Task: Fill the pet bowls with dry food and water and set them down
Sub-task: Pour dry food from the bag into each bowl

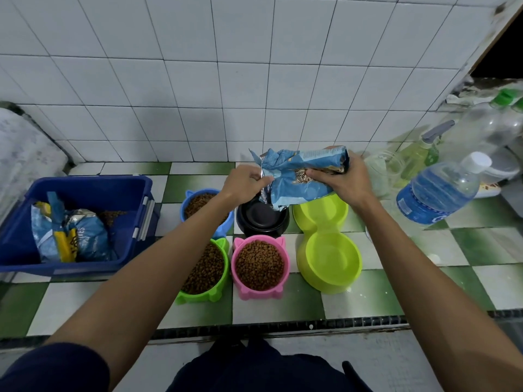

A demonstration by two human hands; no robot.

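A blue food bag (pixel 300 176) is held tilted over the black bowl (pixel 262 219), gripped at its torn silver mouth by the left hand (pixel 243 183) and clasped around its upper body by the right hand (pixel 343 179); no kibble is seen in the black bowl. Kibble is seen in the blue bowl (pixel 198 206), the green bowl (pixel 205 271) and the pink bowl (pixel 260 267), all set close together on the green-and-white tiled floor (pixel 368 295), while the lime double bowl (pixel 325 239) just right of them is seen empty. A blue bin (pixel 85 193) holding another bag is noted at left, and a water bottle (pixel 441 190) at right.
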